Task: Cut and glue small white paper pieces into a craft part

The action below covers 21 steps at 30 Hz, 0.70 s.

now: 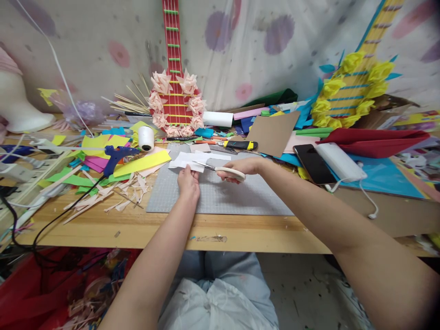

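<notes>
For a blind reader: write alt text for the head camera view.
Over a grey cutting mat, the right hand works cream-handled scissors into a white paper sheet pinched by the left hand. Coloured paper scraps, a blue glue gun and two decorated paper guitars crowd the wooden table.

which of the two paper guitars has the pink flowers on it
The red guitar standing at the back wall left of centre: pale pink paper flowers ring its body. The other, the blue guitar leaning at the right, carries yellow flowers.
</notes>
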{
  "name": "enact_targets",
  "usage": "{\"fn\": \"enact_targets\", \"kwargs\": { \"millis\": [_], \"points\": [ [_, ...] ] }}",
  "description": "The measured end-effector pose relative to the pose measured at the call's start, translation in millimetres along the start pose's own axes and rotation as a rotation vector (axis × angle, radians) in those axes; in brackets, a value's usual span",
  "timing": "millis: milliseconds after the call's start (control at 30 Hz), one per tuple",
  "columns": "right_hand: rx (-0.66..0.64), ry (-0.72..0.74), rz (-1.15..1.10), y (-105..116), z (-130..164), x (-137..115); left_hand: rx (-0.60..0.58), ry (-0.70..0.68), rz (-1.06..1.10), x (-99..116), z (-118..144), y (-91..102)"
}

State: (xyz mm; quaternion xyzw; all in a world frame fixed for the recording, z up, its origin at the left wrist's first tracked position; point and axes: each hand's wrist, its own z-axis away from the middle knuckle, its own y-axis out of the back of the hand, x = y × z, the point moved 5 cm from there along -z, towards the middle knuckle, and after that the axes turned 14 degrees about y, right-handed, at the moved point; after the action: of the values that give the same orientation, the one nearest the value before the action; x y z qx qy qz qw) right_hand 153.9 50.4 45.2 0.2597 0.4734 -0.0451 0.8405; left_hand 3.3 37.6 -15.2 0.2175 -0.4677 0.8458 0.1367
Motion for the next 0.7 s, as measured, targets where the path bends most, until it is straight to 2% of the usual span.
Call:
{"fn": "enact_targets", "kwargs": {
  "millis": [700],
  "points": [
    [0.042,0.025,0.048,7.3,-1.5,9.4,0.01,0.008,0.01,-0.6,-0.1,0.5]
  ]
}}
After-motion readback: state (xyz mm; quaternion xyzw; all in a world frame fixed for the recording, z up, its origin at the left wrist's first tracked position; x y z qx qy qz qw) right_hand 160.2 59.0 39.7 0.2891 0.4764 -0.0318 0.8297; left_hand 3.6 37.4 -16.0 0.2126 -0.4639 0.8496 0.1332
